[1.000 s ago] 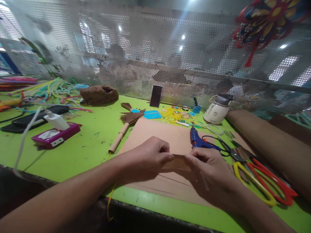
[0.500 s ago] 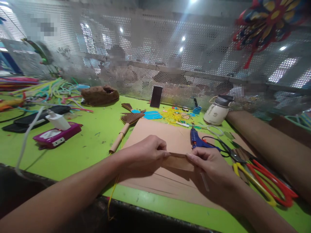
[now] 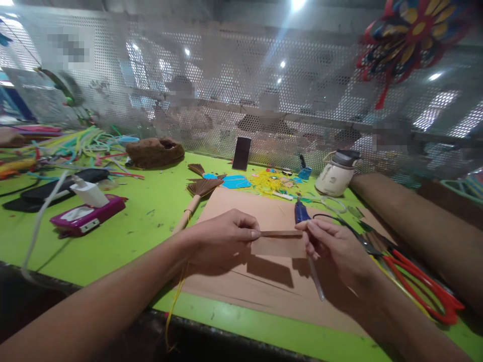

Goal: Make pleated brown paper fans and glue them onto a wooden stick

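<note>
A small piece of brown paper (image 3: 278, 246) with a narrow folded strip along its top edge stretches between my hands, raised over a large brown paper sheet (image 3: 234, 206). My left hand (image 3: 226, 236) pinches its left end between thumb and fingers. At the other end my right hand (image 3: 334, 246) has its fingertips closed on the corner. A translucent stick (image 3: 316, 279), like a glue stick, slants down from under the right fingers. Just behind that hand lies a blue glue gun (image 3: 301, 211), partly hidden. A brown paper broom shape (image 3: 202, 188) with yellow string is left of the sheet.
Red-handled scissors (image 3: 418, 286) lie at the right, beside a brown roll (image 3: 415, 231). A white bottle (image 3: 334, 173), phone (image 3: 241, 153) and yellow scraps (image 3: 269, 181) stand or lie behind. Leftward are a purple power strip (image 3: 88, 216) and a brown pouch (image 3: 154, 152).
The small paper has turned so its folded top strip shows edge-on. My right fingers have shifted up and regripped at its right end; my left hand has barely moved.
</note>
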A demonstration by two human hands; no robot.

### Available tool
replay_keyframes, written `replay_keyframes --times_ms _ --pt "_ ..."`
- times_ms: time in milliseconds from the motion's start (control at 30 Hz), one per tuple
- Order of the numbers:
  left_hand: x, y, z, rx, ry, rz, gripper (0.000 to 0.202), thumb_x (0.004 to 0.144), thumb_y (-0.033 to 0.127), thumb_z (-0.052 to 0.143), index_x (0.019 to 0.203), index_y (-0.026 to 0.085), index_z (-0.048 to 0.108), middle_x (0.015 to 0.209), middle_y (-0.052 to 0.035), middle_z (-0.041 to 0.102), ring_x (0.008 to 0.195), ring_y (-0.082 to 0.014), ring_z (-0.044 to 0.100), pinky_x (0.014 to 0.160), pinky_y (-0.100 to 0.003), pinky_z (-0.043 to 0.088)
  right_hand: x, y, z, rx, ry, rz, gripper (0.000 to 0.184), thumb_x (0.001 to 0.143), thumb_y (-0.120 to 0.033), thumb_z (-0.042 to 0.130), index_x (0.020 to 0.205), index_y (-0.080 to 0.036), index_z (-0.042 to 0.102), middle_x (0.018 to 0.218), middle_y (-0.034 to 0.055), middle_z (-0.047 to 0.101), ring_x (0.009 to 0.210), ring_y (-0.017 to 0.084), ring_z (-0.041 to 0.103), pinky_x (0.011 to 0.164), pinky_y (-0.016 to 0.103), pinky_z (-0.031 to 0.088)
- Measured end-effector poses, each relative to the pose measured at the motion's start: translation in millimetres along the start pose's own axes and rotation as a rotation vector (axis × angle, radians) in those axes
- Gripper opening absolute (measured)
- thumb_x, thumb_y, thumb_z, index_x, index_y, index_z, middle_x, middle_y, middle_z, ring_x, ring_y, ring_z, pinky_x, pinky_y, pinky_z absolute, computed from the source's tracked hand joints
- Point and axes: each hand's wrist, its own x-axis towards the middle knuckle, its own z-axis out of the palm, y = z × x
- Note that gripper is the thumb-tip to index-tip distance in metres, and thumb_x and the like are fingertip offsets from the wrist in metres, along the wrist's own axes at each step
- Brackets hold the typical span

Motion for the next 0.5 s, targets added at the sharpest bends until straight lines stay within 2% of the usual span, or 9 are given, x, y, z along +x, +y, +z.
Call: replay_keyframes --times_ms 33,100,167,233,333,433,500 --pt "-1 2 1.2 -0.026 -0.013 0.025 0.021 0.079 0.033 0.057 0.068 0.015 0.053 0.060 0.0036 0.046 0.058 -0.0091 0.040 0.054 -0.022 0.029 -1 -2 0 0.008 -0.021 -0.005 0.021 0.080 -0.036 0.066 0.091 -0.018 0.068 0.069 0.0001 0.062 0.057 0.009 0.053 0.054 0.020 0.042" --pt "-3 5 5.5 -0.104 -0.058 0.049 0.022 0.079 0.035 0.059 0.070 0.014 0.056 0.061 0.0035 0.047 0.058 -0.0086 0.040 0.056 -0.021 0.030 -5 -6 4 0.026 -0.105 0.024 0.032 0.073 -0.030 0.073 0.103 -0.021 0.067 0.084 0.0031 0.066 0.070 0.014 0.060 0.062 0.024 0.048" --pt "-3 5 11.3 -0.232 -0.139 0.022 0.023 0.078 0.037 0.062 0.074 0.015 0.058 0.060 0.0039 0.048 0.056 -0.0082 0.040 0.054 -0.022 0.030 -12 -9 11 0.058 -0.220 0.085 0.036 0.069 -0.024 0.076 0.105 -0.023 0.067 0.094 0.0054 0.067 0.080 0.018 0.063 0.068 0.028 0.050" --pt "-2 2 17.1 -0.349 -0.232 -0.027 0.025 0.077 0.039 0.064 0.075 0.015 0.058 0.059 0.0038 0.050 0.053 -0.0079 0.040 0.053 -0.022 0.030 -18 -11 19 0.060 -0.284 0.092 0.024 0.070 -0.022 0.075 0.094 -0.021 0.071 0.090 0.0057 0.067 0.077 0.019 0.063 0.066 0.029 0.050" --pt "2 -3 23.8 -0.388 -0.314 -0.047 0.027 0.075 0.040 0.067 0.074 0.014 0.060 0.061 0.0021 0.054 0.054 -0.0075 0.042 0.054 -0.022 0.030 -22 -14 24 -0.024 -0.304 -0.040 0.005 0.070 -0.021 0.075 0.073 -0.018 0.073 0.078 0.0047 0.064 0.073 0.017 0.060 0.065 0.028 0.049" --pt "3 -6 29.7 -0.325 -0.352 -0.037 0.027 0.076 0.040 0.066 0.080 0.013 0.064 0.067 -0.0002 0.056 0.058 -0.0088 0.045 0.057 -0.023 0.033 -23 -12 25 0.063 -0.312 -0.023 0.006 0.077 -0.022 0.069 0.075 -0.017 0.071 0.077 0.0049 0.063 0.073 0.017 0.060 0.069 0.032 0.049" --pt "2 -5 33.2 -0.283 -0.296 -0.029 0.027 0.078 0.038 0.064 0.085 0.013 0.066 0.070 -0.0017 0.057 0.062 -0.0101 0.047 0.060 -0.024 0.036 -24 -9 26 0.145 -0.307 0.057 0.008 0.080 -0.023 0.065 0.082 -0.017 0.069 0.079 0.0054 0.064 0.072 0.018 0.061 0.070 0.034 0.048"
